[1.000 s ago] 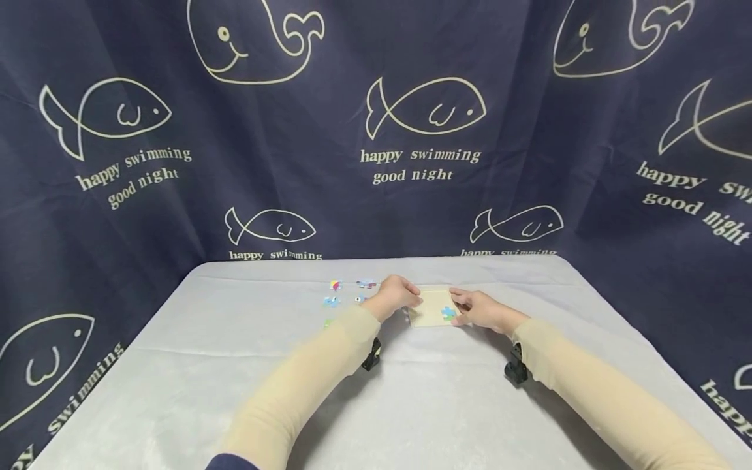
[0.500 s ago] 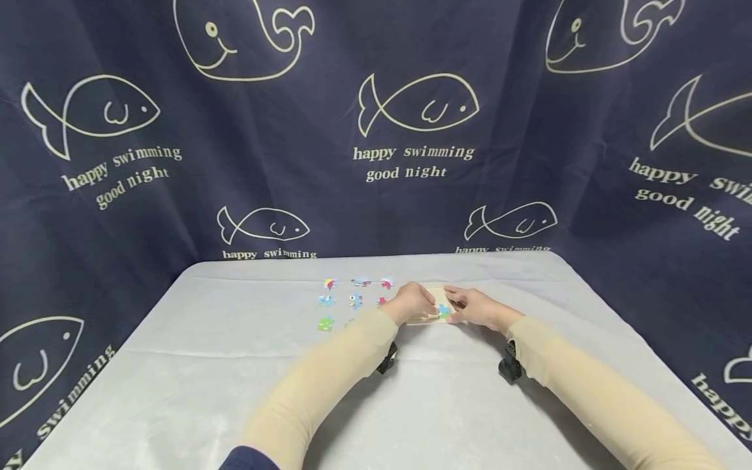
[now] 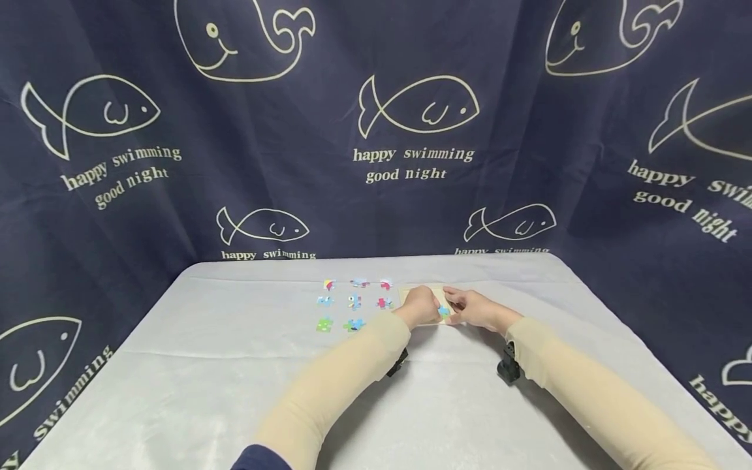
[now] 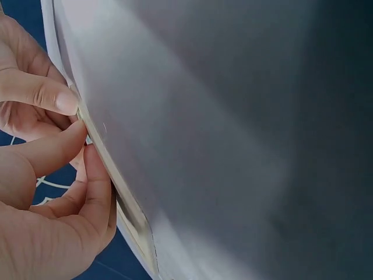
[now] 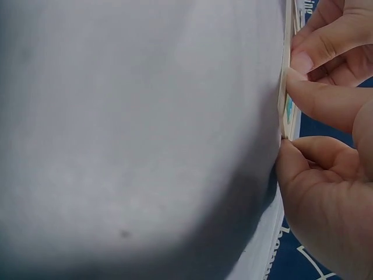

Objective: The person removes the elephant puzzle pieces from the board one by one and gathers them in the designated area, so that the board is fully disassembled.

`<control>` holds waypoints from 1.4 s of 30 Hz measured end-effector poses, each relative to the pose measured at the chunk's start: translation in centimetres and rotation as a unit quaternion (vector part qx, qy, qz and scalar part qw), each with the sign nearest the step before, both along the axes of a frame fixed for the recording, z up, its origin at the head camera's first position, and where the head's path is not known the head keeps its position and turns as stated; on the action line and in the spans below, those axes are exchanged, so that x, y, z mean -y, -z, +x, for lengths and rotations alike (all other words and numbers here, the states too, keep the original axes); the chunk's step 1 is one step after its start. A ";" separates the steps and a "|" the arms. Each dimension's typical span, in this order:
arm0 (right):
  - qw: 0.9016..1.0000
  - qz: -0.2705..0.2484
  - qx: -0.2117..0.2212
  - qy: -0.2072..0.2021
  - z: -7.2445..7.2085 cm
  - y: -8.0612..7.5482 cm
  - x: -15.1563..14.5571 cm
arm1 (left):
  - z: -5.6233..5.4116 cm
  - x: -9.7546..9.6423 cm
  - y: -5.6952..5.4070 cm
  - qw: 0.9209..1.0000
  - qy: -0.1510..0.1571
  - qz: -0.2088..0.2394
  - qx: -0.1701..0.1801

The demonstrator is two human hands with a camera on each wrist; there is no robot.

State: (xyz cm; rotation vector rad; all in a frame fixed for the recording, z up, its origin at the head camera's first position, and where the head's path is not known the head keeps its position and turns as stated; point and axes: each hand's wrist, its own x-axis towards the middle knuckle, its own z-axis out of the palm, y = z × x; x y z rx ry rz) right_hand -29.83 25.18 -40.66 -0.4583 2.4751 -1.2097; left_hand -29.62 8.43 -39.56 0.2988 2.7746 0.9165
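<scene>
A shallow, pale wooden puzzle tray lies right of centre toward the back of the table. One blue and green jigsaw piece is at its near right corner. My right hand grips the tray's right side, thumb at the near edge and fingers toward the far corner. Over the tray, my left hand has curled fingers, with thumb and forefinger at the piece's left edge. Both hands' fingertips nearly meet in the left wrist view, where the left hand hides most of the piece.
Left of the tray, several loose jigsaw pieces lie in rows, including a green piece, a blue and green piece and a pink piece. The left sleeve passes close to the nearest row. A dark fish-print curtain hangs behind the table.
My left hand has moved right from the tray's far left corner to the piece at the near right corner, uncovering loose pieces behind it. The right hand keeps its hold.
</scene>
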 end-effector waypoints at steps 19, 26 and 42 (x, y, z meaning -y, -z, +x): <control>1.000 -0.002 0.009 0.007 0.7 1.0 0.1 | -0.1 0.3 1.2 0.997 -0.001 0.072 -0.002; 1.000 0.002 0.007 0.005 0.6 0.7 0.0 | -0.3 0.3 1.0 0.993 -0.021 0.118 0.015; 1.000 0.024 -0.003 0.008 -0.2 0.2 0.0 | -1.5 2.3 -0.2 0.981 -0.054 0.179 0.054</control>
